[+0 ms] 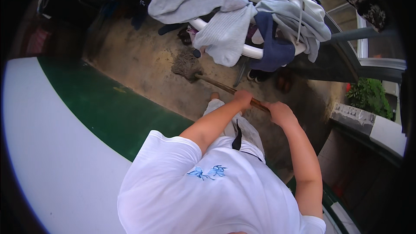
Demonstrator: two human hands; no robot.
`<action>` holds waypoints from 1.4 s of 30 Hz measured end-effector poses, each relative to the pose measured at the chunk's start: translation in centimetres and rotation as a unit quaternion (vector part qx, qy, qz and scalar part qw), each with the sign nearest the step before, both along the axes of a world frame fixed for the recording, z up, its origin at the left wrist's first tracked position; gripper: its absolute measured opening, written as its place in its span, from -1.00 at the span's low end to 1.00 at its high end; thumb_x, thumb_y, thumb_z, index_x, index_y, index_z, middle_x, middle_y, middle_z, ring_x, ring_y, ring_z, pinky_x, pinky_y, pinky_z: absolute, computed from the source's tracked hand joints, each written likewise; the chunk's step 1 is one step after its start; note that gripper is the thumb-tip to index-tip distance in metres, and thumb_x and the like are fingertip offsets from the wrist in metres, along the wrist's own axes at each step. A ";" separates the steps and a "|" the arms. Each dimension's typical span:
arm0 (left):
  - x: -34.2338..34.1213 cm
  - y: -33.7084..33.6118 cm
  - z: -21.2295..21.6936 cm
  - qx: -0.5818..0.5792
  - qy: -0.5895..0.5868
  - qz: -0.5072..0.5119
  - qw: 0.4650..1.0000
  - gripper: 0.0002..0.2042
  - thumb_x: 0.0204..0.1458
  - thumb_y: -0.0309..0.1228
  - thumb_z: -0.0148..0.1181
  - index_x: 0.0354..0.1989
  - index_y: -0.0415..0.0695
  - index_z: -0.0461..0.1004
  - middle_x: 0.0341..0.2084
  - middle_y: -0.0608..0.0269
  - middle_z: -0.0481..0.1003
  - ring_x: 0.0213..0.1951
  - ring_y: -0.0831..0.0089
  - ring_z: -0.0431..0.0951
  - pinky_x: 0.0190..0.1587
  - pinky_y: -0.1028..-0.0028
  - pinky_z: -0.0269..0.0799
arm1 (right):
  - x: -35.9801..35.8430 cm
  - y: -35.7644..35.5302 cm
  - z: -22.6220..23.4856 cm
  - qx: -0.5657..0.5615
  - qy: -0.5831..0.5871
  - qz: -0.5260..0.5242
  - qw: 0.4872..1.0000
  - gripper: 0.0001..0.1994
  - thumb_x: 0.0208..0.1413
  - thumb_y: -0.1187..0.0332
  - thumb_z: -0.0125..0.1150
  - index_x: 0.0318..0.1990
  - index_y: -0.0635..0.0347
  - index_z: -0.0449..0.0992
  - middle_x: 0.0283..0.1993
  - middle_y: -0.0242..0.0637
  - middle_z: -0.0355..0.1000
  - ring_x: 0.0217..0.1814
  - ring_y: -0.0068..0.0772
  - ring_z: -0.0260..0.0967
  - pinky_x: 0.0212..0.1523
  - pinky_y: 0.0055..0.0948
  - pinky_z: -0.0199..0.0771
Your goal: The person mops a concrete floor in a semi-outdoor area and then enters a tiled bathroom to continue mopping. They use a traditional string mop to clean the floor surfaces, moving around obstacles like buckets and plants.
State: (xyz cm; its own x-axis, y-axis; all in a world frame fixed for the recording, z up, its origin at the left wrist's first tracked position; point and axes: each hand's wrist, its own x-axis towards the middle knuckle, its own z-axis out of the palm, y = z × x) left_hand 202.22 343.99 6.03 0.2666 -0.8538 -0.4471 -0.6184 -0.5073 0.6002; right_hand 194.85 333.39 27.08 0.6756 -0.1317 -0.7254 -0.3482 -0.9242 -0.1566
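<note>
Both hands are closed around the wooden handle of a mop (216, 84). My left hand (243, 98) grips it lower down, nearer the mop head. Higher up, toward the handle's end, is my right hand (278, 113), also wrapped round the wood. The handle slants from my right hand away to the far left. Its grey-brown string head (186, 64) rests on the stained concrete floor (143, 60), below the edge of the hanging laundry.
Grey socks (227, 34) and a navy sock (271, 43) hang from a white drying ring (252, 51) ahead. Dark shoes (259, 75) stand beneath. A green and white wall (104, 108) runs along the left. A plant (372, 98) grows beyond a low ledge (353, 117) at right.
</note>
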 end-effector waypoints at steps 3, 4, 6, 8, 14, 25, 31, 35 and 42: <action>2.3 2.2 0.9 -0.009 -0.009 0.039 0.999 -0.75 -0.29 -0.09 0.22 -0.49 0.04 0.53 -0.50 0.18 0.50 -0.33 0.13 0.48 -0.30 0.22 0.39 | 1.8 -0.1 -1.7 0.041 -0.032 0.043 0.998 -0.35 -0.25 0.56 0.14 0.11 -0.17 0.27 -0.29 -0.11 0.45 -0.23 -0.05 0.40 -0.23 -0.19 0.39; 2.7 3.1 0.4 0.010 -0.013 0.041 0.999 -0.73 -0.30 -0.09 0.23 -0.47 0.03 0.53 -0.48 0.16 0.51 -0.32 0.13 0.48 -0.29 0.22 0.39 | 2.3 0.3 -2.2 0.052 -0.029 0.060 0.996 -0.37 -0.23 0.55 0.12 0.11 -0.17 0.27 -0.28 -0.11 0.44 -0.22 -0.05 0.40 -0.23 -0.19 0.39; 3.0 5.7 -1.7 0.043 -0.036 0.064 0.996 -0.71 -0.31 -0.10 0.25 -0.42 0.02 0.52 -0.42 0.14 0.51 -0.29 0.14 0.48 -0.27 0.24 0.38 | 3.2 1.8 -4.1 0.077 -0.022 0.092 0.992 -0.39 -0.20 0.54 0.09 0.12 -0.17 0.27 -0.27 -0.11 0.44 -0.21 -0.06 0.39 -0.23 -0.20 0.39; 2.8 8.3 -3.3 0.096 -0.038 0.072 0.992 -0.71 -0.34 -0.15 0.27 -0.40 0.03 0.53 -0.42 0.14 0.50 -0.27 0.15 0.47 -0.25 0.24 0.39 | 2.6 3.4 -8.4 0.117 -0.032 0.102 0.987 -0.44 -0.13 0.53 0.01 0.12 -0.17 0.26 -0.24 -0.10 0.44 -0.19 -0.06 0.39 -0.23 -0.19 0.39; -2.5 12.3 -5.0 0.158 -0.058 0.163 0.972 -0.77 -0.35 -0.27 0.27 -0.43 0.01 0.54 -0.42 0.19 0.49 -0.27 0.23 0.48 -0.21 0.29 0.42 | -0.2 5.4 -11.7 0.150 0.000 0.167 0.974 -0.44 -0.06 0.53 -0.09 0.16 -0.20 0.21 -0.19 -0.08 0.43 -0.14 -0.04 0.38 -0.18 -0.18 0.39; -18.3 -8.1 -4.2 0.114 -0.078 0.172 0.975 -0.79 -0.31 -0.30 0.25 -0.41 0.00 0.56 -0.35 0.21 0.50 -0.18 0.24 0.46 -0.18 0.31 0.42 | -14.6 -14.5 -8.8 0.131 0.063 0.206 0.968 -0.30 -0.17 0.52 -0.01 0.23 -0.22 0.10 -0.26 -0.01 0.42 -0.23 -0.01 0.39 -0.23 -0.18 0.38; -24.1 -17.2 -3.0 -0.031 0.004 0.122 0.992 -0.80 -0.34 -0.31 0.25 -0.43 0.02 0.56 -0.39 0.20 0.49 -0.20 0.23 0.48 -0.19 0.30 0.42 | -19.2 -23.5 -2.3 0.183 0.170 0.120 0.961 -0.23 -0.24 0.52 0.06 0.25 -0.21 0.04 -0.33 0.00 0.39 -0.25 0.01 0.37 -0.22 -0.19 0.37; -26.0 -18.1 -3.8 -0.015 0.026 0.071 0.997 -0.81 -0.35 -0.30 0.25 -0.46 0.01 0.55 -0.42 0.18 0.48 -0.25 0.23 0.50 -0.22 0.30 0.43 | -24.0 -24.1 -4.2 0.154 0.072 0.126 0.977 -0.22 -0.26 0.54 0.07 0.24 -0.23 0.06 -0.35 -0.04 0.36 -0.27 0.00 0.36 -0.23 -0.20 0.38; -22.5 -10.4 -6.8 0.108 0.024 0.038 0.993 -0.79 -0.29 -0.31 0.23 -0.39 -0.01 0.55 -0.34 0.20 0.50 -0.22 0.23 0.50 -0.20 0.29 0.43 | -23.4 -16.9 -9.5 0.157 0.019 0.112 0.981 -0.23 -0.24 0.57 0.01 0.23 -0.26 0.07 -0.36 -0.01 0.34 -0.29 0.02 0.35 -0.26 -0.16 0.38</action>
